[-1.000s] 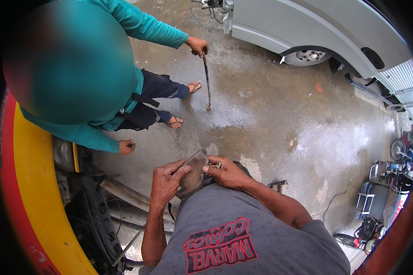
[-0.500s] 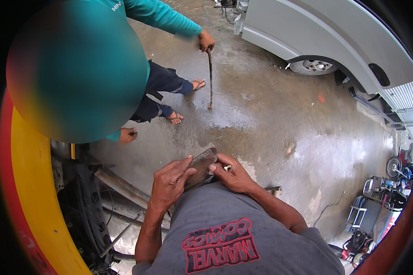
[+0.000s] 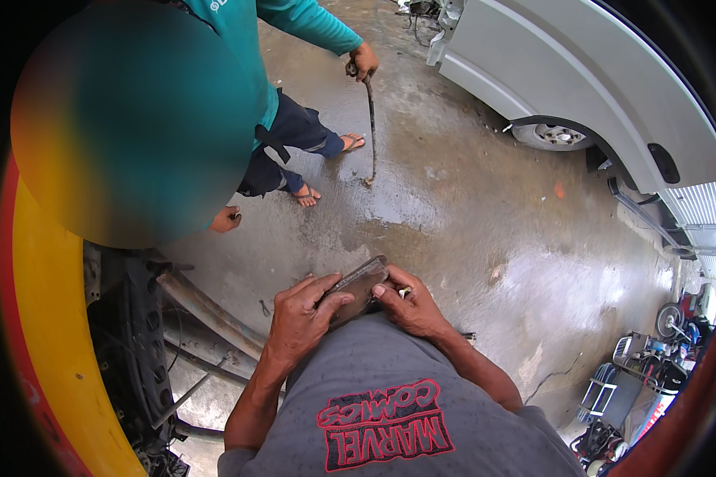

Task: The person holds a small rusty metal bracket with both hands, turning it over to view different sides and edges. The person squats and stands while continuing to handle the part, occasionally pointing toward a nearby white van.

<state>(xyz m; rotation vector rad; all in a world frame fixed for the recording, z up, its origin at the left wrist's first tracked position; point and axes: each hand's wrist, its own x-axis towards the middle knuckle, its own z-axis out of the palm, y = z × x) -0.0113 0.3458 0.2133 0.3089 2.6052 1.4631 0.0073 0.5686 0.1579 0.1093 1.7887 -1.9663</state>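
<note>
My left hand (image 3: 304, 314) and my right hand (image 3: 414, 306) grip a flat, dark, rounded-edge rectangular slab (image 3: 361, 288) in front of my stomach. It is tilted, with its far end up to the right. My left fingers wrap the left edge, thumb on the face. On the right end press my right thumb and fingers. A small pale, brass-coloured piece (image 3: 404, 293) shows at my right fingers; I cannot tell whether it is a ring or a held part.
A person in a teal top (image 3: 294, 24) stands ahead left, holding a long dark rod (image 3: 372, 127) down to the wet concrete floor (image 3: 469, 238). A silver van (image 3: 565, 79) stands far right, motorbikes (image 3: 668, 334) at right. A yellow vehicle panel (image 3: 56, 310) and dark metal frame (image 3: 147, 334) are left.
The slab and both my hands sit slightly farther right in the picture, grip much the same. The view has shifted a little. The other person's rod still touches the floor.
</note>
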